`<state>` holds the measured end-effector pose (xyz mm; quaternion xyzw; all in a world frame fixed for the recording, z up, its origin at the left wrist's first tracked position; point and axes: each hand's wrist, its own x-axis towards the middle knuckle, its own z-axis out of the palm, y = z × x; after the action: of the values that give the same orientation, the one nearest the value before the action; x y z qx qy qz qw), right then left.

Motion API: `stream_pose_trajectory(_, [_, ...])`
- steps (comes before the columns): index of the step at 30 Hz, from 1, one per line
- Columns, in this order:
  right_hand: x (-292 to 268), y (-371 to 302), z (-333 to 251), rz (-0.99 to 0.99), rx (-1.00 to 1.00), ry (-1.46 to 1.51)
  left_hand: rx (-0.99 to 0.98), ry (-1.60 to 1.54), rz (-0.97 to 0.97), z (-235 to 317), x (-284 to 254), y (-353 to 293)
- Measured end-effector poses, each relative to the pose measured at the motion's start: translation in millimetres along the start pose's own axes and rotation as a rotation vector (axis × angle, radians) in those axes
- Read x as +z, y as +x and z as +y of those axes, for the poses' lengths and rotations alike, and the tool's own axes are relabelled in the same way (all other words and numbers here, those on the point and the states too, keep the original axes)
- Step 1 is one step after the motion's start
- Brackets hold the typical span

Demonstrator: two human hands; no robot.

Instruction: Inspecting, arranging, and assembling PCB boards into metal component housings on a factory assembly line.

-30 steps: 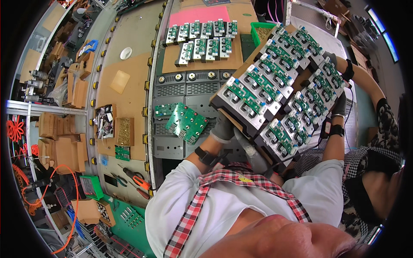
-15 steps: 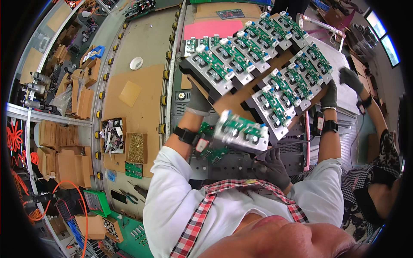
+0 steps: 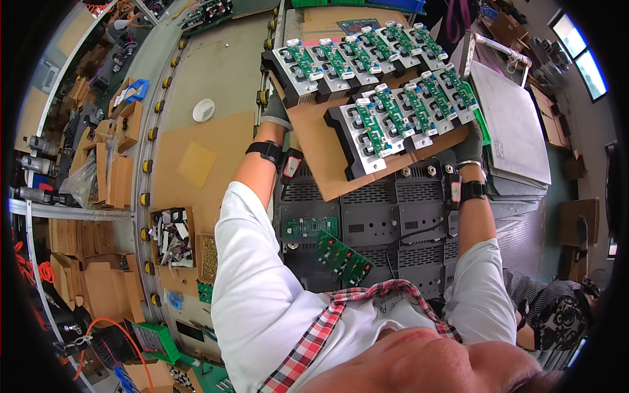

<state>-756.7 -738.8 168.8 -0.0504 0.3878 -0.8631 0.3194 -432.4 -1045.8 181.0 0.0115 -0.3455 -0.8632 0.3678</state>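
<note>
A brown cardboard sheet is held tilted in front of me, carrying two rows of silver-and-black heatsink blocks topped with green circuit boards. The far row runs along its back, and the near row lies closer to me. Around the sheet's left edge closes my left hand, in a dark glove. My right hand, also gloved, grips the near right side; its fingers are partly hidden. Below the sheet, two loose green circuit boards, one flat and one angled, lie on dark slotted metal casings.
A roller conveyor runs along the left, with a box of small parts on it. Stacked pale sheets stand on the right beside a white-wrapped rail. A green plastic edge shows by my right hand. A black cable crosses the casings.
The loaded cardboard has swung leftward and leveled out, with both my hands on it. The separate heatsink block and the other person's gloved hands near it are no longer seen there.
</note>
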Motion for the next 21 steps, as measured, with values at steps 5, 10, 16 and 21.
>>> stream_pose_trajectory(5, [-16.6, -2.9, 17.7, 0.034, -0.075, 0.002, 0.004, 0.065, 0.144, -16.6, -62.0, 27.1])
stream_pose_trajectory(10, [-37.1, -11.2, 41.3, 0.027, -0.126, 0.040, -0.028, 0.185, 0.218, -24.4, -127.5, 87.8])
stream_pose_trajectory(16, [-64.5, -22.0, 65.0, 0.059, -0.062, 0.023, -0.175, 0.472, 0.248, -25.3, -156.9, 154.7])
stream_pose_trajectory(21, [-73.7, -22.3, 65.2, 0.034, -0.036, -0.181, -0.097, 1.519, 0.474, 9.9, -135.2, 155.9])
